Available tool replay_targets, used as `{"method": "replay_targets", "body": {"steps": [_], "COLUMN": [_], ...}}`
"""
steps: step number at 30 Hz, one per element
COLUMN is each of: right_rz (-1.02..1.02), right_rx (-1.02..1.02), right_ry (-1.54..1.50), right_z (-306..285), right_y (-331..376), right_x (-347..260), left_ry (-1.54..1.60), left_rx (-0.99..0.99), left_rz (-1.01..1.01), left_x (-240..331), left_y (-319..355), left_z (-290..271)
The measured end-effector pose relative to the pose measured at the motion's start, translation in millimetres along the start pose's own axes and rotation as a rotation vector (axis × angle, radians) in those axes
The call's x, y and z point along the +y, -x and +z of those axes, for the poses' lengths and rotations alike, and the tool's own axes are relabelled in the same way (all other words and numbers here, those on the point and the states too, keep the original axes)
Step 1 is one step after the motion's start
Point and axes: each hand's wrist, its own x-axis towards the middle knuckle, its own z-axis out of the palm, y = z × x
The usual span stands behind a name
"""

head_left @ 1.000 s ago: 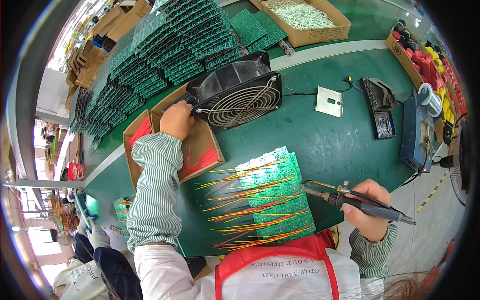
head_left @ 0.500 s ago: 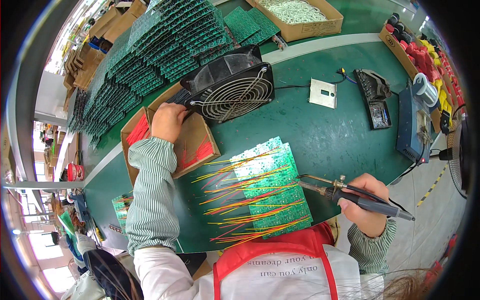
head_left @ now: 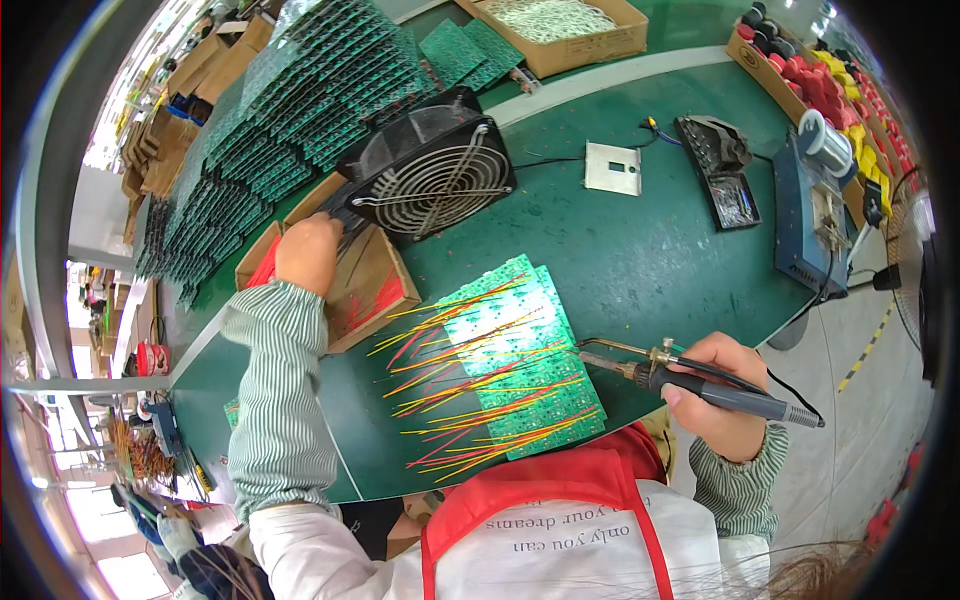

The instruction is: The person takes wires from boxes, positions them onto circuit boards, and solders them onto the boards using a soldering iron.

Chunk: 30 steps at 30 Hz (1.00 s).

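Note:
My left hand (head_left: 308, 255) reaches into an open cardboard box (head_left: 382, 316) of cut wires. Its fingers curl together beside dark wires (head_left: 348, 218), and their tips are partly hidden. In my right hand (head_left: 722, 395) is a soldering iron (head_left: 735, 400) with a thin metal guide tube alongside. The iron's tip meets the right edge of a panel of green circuit boards (head_left: 545, 400). Red, yellow and dark wires (head_left: 440, 395) lie across the panel in rows, with their loose ends pointing left. Red wires (head_left: 385, 297) also lie inside the box.
A black fan (head_left: 440, 180) stands against the box. Tall stacks of green boards (head_left: 300, 100) rise behind. To the right are a pale metal plate (head_left: 612, 168), a black tray (head_left: 735, 200) and a blue soldering unit (head_left: 808, 225) with a solder spool (head_left: 826, 145).
The whole view has shifted slightly, moving the bench left and up. My left hand stays in the box, close to the dark wires; my right hand keeps the iron at the panel's edge.

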Motion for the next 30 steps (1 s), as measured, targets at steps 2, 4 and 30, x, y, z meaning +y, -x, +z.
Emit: {"method": "replay_targets", "body": {"steps": [2,4,30], "right_rz": [0.008,0.002,-0.052], "right_rx": [0.005,-0.006,-0.144], "right_ry": [0.004,0.018,0.01], "right_z": [-2,-3,-3], "right_y": [1,2,24], "right_x": [-1,0,-5], "left_ry": [-0.146,-0.316,1.01], "left_rx": [-0.029,-0.086,-0.141], "left_rz": [0.05,0.056,0.019], "left_x": [10,19,210], "left_y": [8,14,91], "left_z": [-7,-6,-83]}}
